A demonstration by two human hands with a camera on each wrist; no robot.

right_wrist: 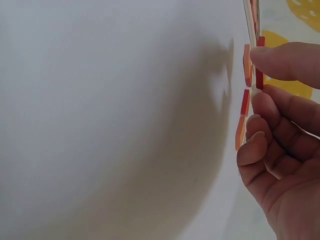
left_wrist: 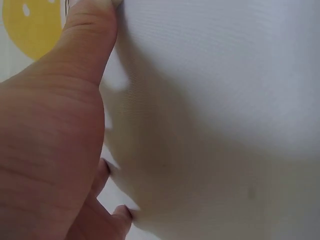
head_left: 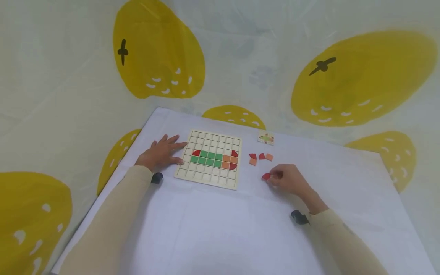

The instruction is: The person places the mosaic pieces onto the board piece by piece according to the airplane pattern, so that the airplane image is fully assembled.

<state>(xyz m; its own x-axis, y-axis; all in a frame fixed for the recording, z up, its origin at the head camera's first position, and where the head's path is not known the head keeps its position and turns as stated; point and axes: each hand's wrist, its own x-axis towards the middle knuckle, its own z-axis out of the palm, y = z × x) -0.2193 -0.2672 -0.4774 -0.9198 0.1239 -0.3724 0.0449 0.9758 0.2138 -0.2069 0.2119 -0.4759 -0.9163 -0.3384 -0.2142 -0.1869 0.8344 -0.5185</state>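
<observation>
A pale gridded board [head_left: 206, 179] lies on the table with green squares [head_left: 209, 159], orange squares and red quarter-circle tiles in its middle rows. My left hand [head_left: 161, 153] rests spread at the board's left edge, thumb and a finger touching it. My right hand [head_left: 288, 178] pinches a red rounded tile [head_left: 266, 176] between thumb and forefinger, right of the board; the right wrist view shows this tile [right_wrist: 260, 62] edge-on. Beyond that hand lie loose tiles: red ones [head_left: 262, 156] and orange ones [head_left: 269, 157].
A small pattern card [head_left: 266, 138] lies near the table's far edge, behind the loose tiles. White cloth covers the table [head_left: 213, 229]. A hanging sheet printed with yellow fruit [head_left: 159, 49] stands close behind and at the left.
</observation>
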